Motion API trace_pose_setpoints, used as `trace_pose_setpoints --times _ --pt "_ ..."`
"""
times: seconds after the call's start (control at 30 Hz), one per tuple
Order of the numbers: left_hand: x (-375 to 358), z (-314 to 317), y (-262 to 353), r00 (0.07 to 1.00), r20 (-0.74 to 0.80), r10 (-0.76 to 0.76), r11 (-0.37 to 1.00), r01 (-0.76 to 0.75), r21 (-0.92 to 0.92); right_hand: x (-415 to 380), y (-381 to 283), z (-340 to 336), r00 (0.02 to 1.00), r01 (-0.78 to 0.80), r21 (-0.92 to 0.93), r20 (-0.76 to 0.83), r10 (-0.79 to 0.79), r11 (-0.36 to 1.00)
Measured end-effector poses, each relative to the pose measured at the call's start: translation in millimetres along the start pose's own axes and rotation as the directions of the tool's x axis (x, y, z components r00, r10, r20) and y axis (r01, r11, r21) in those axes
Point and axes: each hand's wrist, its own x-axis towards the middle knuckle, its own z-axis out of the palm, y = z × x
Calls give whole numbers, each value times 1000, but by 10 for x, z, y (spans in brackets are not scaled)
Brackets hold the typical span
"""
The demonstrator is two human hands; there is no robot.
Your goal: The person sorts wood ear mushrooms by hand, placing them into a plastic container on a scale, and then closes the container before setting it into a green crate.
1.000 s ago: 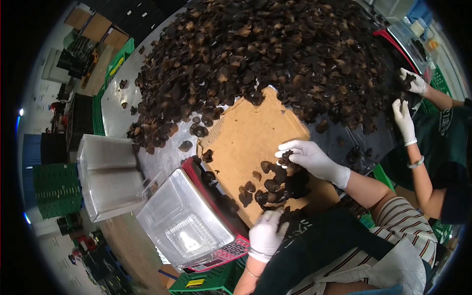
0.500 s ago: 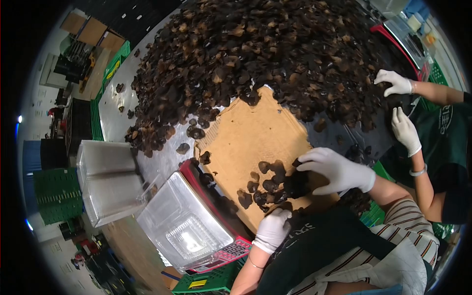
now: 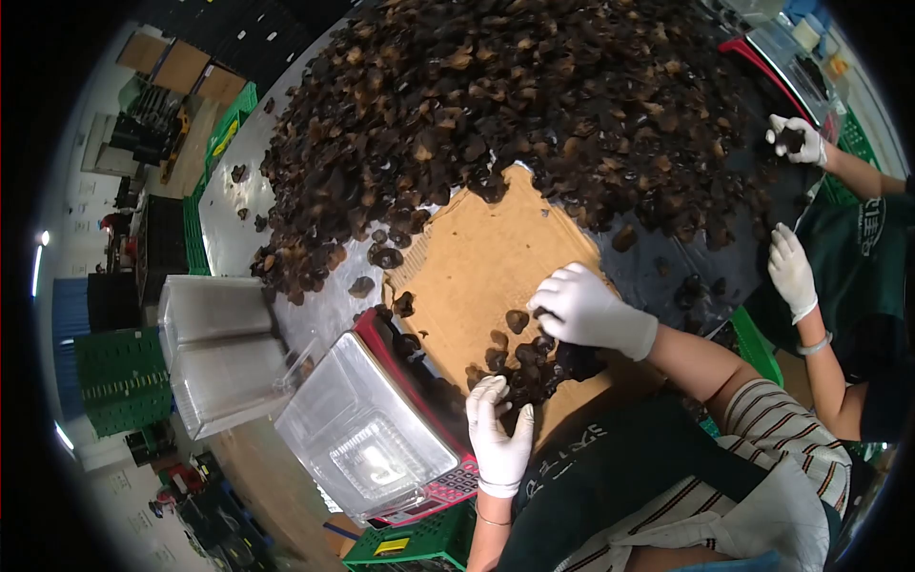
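Note:
A cluster of dark, mushroom-like pieces (image 3: pixel 534 367) lies on a sheet of cardboard (image 3: pixel 496 250). My left hand (image 3: pixel 499 434), in a white glove, is at the cluster's near left edge with thumb and fingers apart and nothing seen between them. Over the cluster's far right side is my right hand (image 3: pixel 586 310), also gloved in white, its fingers curled downward around a dark piece at the fingertips. Beyond the cardboard rises a large heap of the same dark pieces (image 3: pixel 534 114).
A red scale with a metal plate and clear tray (image 3: pixel 372 458) stands at the left, beside stacked clear plastic containers (image 3: pixel 224 353). At the right, a co-worker's gloved hands (image 3: pixel 791 272) are near the heap's edge. A green crate (image 3: pixel 419 539) is below the scale.
My right hand has moved left and its fingers have curled in. My left hand has shifted left and opened. One of the co-worker's hands has lifted away from the heap with dark pieces.

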Motion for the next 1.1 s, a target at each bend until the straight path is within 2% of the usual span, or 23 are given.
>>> trace_pose_setpoints --times 0.03,0.07,0.13,0.17,0.23,0.3,0.33,0.37,0.43,0.5,0.53,0.6,0.63,0.7,0.73,0.77,0.83,0.87,0.9,0.97,1.0,1.03,1.1 --pt "-23 -6 -20 999 -35 33 999 -33 -3 21 57 -17 1000 -23 64 12 22 998" --pt "-61 -41 -45 1000 -5 30 998 -30 54 79 -8 -226 995 -89 161 63 80 983" --pt "-92 -38 -7 1000 -17 11 997 -10 81 25 44 -608 967 -135 476 256 10 869" --pt "-106 -34 5 1000 -22 2 996 0 94 16 11 -897 823 -319 433 568 20 843" --pt "-157 -12 -64 998 47 -34 978 23 208 -157 30 -1138 714 -452 446 700 15 773" --pt "-179 85 -103 995 58 -80 964 62 259 -248 3 -1127 893 -133 404 444 -67 905" --pt "-169 119 -145 991 85 -106 958 79 275 -259 -24 -1120 898 -143 345 439 -24 928" --pt "-145 132 -119 990 96 -105 942 68 327 -346 -10 -1042 928 -41 243 369 -53 969" --pt "-84 150 -100 992 97 -77 909 30 417 -468 -30 -826 925 21 75 376 -48 997" --pt "29 160 -63 989 91 -112 905 64 420 -540 -78 -569 915 75 -25 398 -59 997" --pt "79 181 -93 993 98 -65 912 20 409 -519 -119 -433 907 105 -51 413 -75 993" --pt "162 240 -169 993 122 -4 922 -43 384 -384 -227 -247 915 137 12 382 -131 990" --pt "192 284 -172 995 93 39 884 -78 461 -318 -239 -164 921 155 11 359 -149 988" --pt "216 348 -247 995 43 90 952 -99 288 -279 -296 50 962 208 44 174 -212 977" --pt "221 384 -297 989 2 148 944 -142 298 -257 -310 143 969 192 60 149 -199 980" --pt "233 403 -301 989 -29 145 960 -134 245 -240 -331 223 976 203 82 70 -209 976" --pt "258 354 -336 988 -51 142 966 -128 223 -252 -286 316 951 276 106 111 -287 955" --pt "253 321 -336 999 -51 15 998 -12 57 -256 -269 316 945 319 46 54 -321 947" --pt "236 372 -389 987 -81 -142 946 111 -305 -266 -263 329 953 303 50 8 -304 952" --pt "206 311 -363 924 20 -381 711 307 -633 -285 -200 284 957 282 99 47 -288 954" --pt "203 286 -358 914 50 -402 529 276 -803 -299 -163 259 967 243 151 37 -252 958" --pt "194 222 -361 891 154 -426 331 312 -891 -308 -126 240 976 206 205 27 -215 957" --pt "148 147 -352 821 349 -452 -92 346 -934 -250 -141 141 991 133 317 -33 -129 939"
